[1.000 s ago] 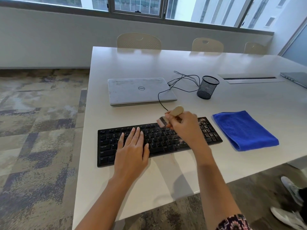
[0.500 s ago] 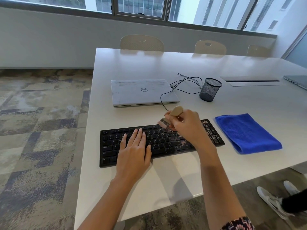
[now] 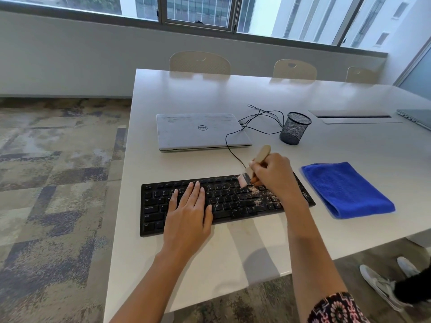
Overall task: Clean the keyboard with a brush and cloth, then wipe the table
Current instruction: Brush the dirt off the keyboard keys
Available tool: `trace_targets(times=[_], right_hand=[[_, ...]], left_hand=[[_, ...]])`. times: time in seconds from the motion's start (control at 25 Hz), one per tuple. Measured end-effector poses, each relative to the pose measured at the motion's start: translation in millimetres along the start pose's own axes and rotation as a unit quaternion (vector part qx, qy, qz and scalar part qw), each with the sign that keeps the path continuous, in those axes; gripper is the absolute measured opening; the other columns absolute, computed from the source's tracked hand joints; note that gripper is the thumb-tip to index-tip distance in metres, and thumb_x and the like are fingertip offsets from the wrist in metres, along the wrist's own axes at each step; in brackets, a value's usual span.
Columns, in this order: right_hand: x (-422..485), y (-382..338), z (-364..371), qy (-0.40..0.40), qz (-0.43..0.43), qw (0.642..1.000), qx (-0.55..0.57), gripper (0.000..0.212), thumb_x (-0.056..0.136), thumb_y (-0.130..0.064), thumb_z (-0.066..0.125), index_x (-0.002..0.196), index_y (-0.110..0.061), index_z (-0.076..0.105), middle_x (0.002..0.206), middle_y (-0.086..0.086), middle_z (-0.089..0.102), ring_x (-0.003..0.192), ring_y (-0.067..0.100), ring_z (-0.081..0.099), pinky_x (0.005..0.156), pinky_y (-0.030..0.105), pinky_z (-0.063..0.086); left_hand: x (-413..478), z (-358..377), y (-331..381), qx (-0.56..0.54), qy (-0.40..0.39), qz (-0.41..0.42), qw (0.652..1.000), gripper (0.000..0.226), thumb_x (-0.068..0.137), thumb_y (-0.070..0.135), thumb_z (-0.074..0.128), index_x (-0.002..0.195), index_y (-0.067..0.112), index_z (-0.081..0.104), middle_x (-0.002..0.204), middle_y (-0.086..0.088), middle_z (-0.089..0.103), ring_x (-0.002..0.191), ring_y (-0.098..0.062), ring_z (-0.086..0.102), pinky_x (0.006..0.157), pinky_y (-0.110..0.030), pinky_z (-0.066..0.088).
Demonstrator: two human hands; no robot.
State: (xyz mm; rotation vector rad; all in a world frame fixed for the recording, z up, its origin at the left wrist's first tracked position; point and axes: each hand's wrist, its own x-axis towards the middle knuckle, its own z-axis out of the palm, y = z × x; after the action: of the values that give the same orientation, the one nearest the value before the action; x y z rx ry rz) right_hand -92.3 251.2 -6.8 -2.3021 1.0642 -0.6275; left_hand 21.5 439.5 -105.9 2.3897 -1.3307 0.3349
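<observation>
A black keyboard [image 3: 224,201] lies near the front edge of the white table [image 3: 233,94], with pale dust on its right-hand keys. My left hand [image 3: 190,210] rests flat on the keys left of centre, fingers straight. My right hand [image 3: 272,176] grips a small wooden-handled brush [image 3: 261,155]; its pale bristles touch the upper row of keys right of centre. A folded blue cloth [image 3: 347,190] lies on the table just right of the keyboard.
A closed grey laptop [image 3: 200,131] sits behind the keyboard, with a black cable [image 3: 256,120] and a mesh pen cup [image 3: 295,128] to its right. Another laptop [image 3: 417,117] lies at the far right. Chairs [image 3: 199,62] line the far side. Someone's shoes [image 3: 382,285] are at lower right.
The brush has tipped more upright and its bristles have shifted slightly right along the upper key row. My left hand stays flat on the keys.
</observation>
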Motion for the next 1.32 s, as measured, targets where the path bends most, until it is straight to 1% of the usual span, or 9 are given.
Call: trace_targets(times=[0.12, 0.28, 0.4, 0.56, 0.68, 0.84, 1.0, 1.12, 1.32], right_hand=[[1, -13, 7, 0.014, -0.003, 0.998, 0.064, 0.024, 0.097, -0.023, 0.063, 0.102, -0.001, 0.072, 0.083, 0.006, 0.074, 0.068, 0.013, 0.074, 0.068, 0.031, 0.063], [-5, -26, 30, -0.040, -0.029, 0.995, 0.086, 0.021, 0.098, -0.023, 0.062, 0.106, -0.005, 0.072, 0.084, 0.004, 0.073, 0.071, 0.014, 0.074, 0.070, 0.033, 0.063], [-4, -17, 25, -0.033, -0.009, 0.999, 0.024, 0.024, 0.100, -0.020, 0.059, 0.093, 0.001, 0.069, 0.078, 0.008, 0.071, 0.065, 0.019, 0.072, 0.062, 0.032, 0.061], [3, -12, 3, 0.023, -0.001, 0.997, -0.076, 0.026, 0.098, -0.021, 0.060, 0.083, -0.001, 0.068, 0.068, 0.003, 0.064, 0.054, 0.012, 0.063, 0.046, 0.015, 0.045], [5, -24, 7, 0.017, -0.047, 0.998, -0.024, 0.021, 0.099, -0.022, 0.061, 0.096, -0.005, 0.072, 0.072, 0.000, 0.065, 0.055, 0.010, 0.060, 0.047, 0.011, 0.045], [0, -35, 32, -0.050, -0.084, 0.995, 0.000, 0.025, 0.100, -0.024, 0.059, 0.103, -0.003, 0.071, 0.079, 0.003, 0.069, 0.064, 0.016, 0.068, 0.060, 0.020, 0.057], [1, -26, 23, -0.070, -0.049, 0.994, -0.072, 0.026, 0.101, -0.020, 0.056, 0.090, 0.002, 0.067, 0.069, 0.003, 0.062, 0.051, 0.012, 0.056, 0.046, 0.014, 0.045], [7, -25, 5, -0.056, -0.041, 0.994, -0.091, 0.029, 0.098, -0.021, 0.059, 0.079, -0.001, 0.066, 0.069, 0.006, 0.066, 0.058, 0.022, 0.065, 0.056, 0.027, 0.054], [0, -31, 19, -0.056, -0.079, 0.995, 0.002, 0.024, 0.100, -0.027, 0.058, 0.102, -0.007, 0.072, 0.074, -0.005, 0.066, 0.064, 0.014, 0.068, 0.064, 0.025, 0.059]], left_hand=[[0, 0, 1, 0.000, 0.002, 0.000, 1.000, 0.056, 0.096, 0.040, 0.030, 0.132, 0.009, 0.058, 0.141, -0.007, 0.054, 0.135, -0.019, 0.046, 0.112, -0.051, 0.035], [0, -1, 1, -0.003, 0.002, 0.000, 1.000, 0.056, 0.096, 0.040, 0.030, 0.133, 0.008, 0.057, 0.142, -0.007, 0.052, 0.136, -0.020, 0.044, 0.112, -0.052, 0.034], [0, -1, 1, -0.003, 0.002, -0.002, 1.000, 0.055, 0.096, 0.040, 0.031, 0.134, 0.009, 0.056, 0.142, -0.007, 0.052, 0.136, -0.019, 0.044, 0.112, -0.052, 0.035], [0, -1, 1, -0.002, 0.002, -0.001, 1.000, 0.055, 0.096, 0.040, 0.031, 0.133, 0.009, 0.057, 0.141, -0.007, 0.053, 0.135, -0.019, 0.045, 0.112, -0.051, 0.035], [0, 0, 1, -0.001, -0.001, -0.002, 1.000, 0.055, 0.097, 0.040, 0.031, 0.134, 0.009, 0.056, 0.142, -0.006, 0.052, 0.136, -0.019, 0.044, 0.112, -0.051, 0.034], [0, 1, 0, -0.004, -0.001, -0.001, 1.000, 0.055, 0.097, 0.041, 0.030, 0.134, 0.009, 0.056, 0.143, -0.007, 0.051, 0.137, -0.019, 0.043, 0.113, -0.051, 0.033], [-1, -1, 0, -0.005, -0.011, -0.006, 1.000, 0.055, 0.097, 0.041, 0.031, 0.135, 0.010, 0.055, 0.144, -0.006, 0.050, 0.137, -0.018, 0.043, 0.113, -0.050, 0.033], [0, -1, 0, -0.014, -0.014, -0.009, 1.000, 0.057, 0.096, 0.043, 0.029, 0.135, 0.011, 0.055, 0.144, -0.006, 0.050, 0.137, -0.017, 0.042, 0.115, -0.049, 0.030], [7, -3, 7, -0.042, -0.005, -0.030, 0.999, 0.059, 0.093, 0.043, 0.033, 0.136, 0.008, 0.054, 0.146, -0.010, 0.047, 0.140, -0.019, 0.039, 0.117, -0.046, 0.026]])
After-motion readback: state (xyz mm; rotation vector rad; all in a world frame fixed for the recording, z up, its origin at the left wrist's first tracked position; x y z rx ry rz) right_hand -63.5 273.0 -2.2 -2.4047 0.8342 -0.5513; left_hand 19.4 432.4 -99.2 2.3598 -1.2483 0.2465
